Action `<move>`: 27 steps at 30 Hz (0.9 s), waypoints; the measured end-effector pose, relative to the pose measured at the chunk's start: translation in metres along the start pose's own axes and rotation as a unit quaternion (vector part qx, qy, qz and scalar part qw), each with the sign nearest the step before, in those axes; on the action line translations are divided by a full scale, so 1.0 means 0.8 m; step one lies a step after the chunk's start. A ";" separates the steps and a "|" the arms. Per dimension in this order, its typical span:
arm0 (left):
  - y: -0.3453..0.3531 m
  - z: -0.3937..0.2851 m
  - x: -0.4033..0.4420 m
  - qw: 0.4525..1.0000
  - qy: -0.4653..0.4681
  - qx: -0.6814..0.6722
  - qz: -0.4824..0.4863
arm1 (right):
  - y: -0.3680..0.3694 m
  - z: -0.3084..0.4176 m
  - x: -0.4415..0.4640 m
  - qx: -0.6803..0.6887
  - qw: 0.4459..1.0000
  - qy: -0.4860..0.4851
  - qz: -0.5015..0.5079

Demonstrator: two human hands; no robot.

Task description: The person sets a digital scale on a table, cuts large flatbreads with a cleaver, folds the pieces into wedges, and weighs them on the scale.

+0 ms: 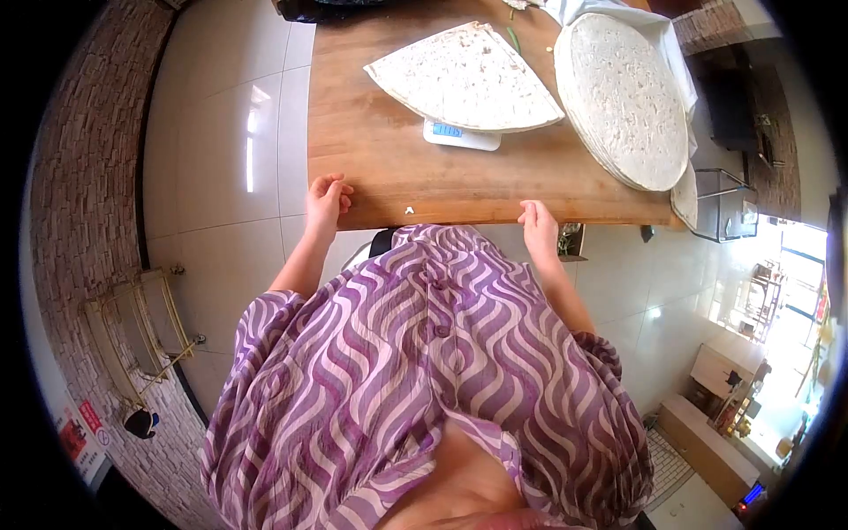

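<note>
My left hand [327, 201] is at the near left corner of the wooden table [389, 177], fingers loosely curled with nothing visible in them. My right hand [539, 228] is at the table's near edge, its fingers also curled in and no object showing. Beyond both hands, a folded wedge-shaped stack of thin flatbread [468, 79] lies on a white kitchen scale [481, 141], covering most of it. The scale's blue display is lit with digits. A tall pile of round flatbreads [623, 102] stands to the right, apart from my right hand.
White cloth or plastic [676, 62] lies behind the round pile. A small white scrap [409, 210] sits near the front edge and a green strip [513, 38] near the back. A metal-framed rack [724, 208] stands right of the table; a gold-coloured frame [146, 327] is at left.
</note>
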State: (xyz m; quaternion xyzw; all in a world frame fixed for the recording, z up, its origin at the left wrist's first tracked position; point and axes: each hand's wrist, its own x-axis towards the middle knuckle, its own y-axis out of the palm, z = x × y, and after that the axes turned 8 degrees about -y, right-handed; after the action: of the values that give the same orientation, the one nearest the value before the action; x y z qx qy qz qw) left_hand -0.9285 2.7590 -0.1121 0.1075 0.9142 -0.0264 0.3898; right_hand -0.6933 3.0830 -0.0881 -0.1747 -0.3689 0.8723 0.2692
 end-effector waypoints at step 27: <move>0.030 0.004 0.002 0.999 -0.010 -0.012 0.032 | -0.019 -0.001 0.048 -0.050 0.996 -0.060 -0.043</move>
State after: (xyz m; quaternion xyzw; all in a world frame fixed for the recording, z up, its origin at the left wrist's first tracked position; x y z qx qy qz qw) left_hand -0.9223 2.7821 -0.1149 0.1321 0.9064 -0.0041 0.4012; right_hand -0.7182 3.1154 -0.0813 -0.1191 -0.4343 0.8496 0.2747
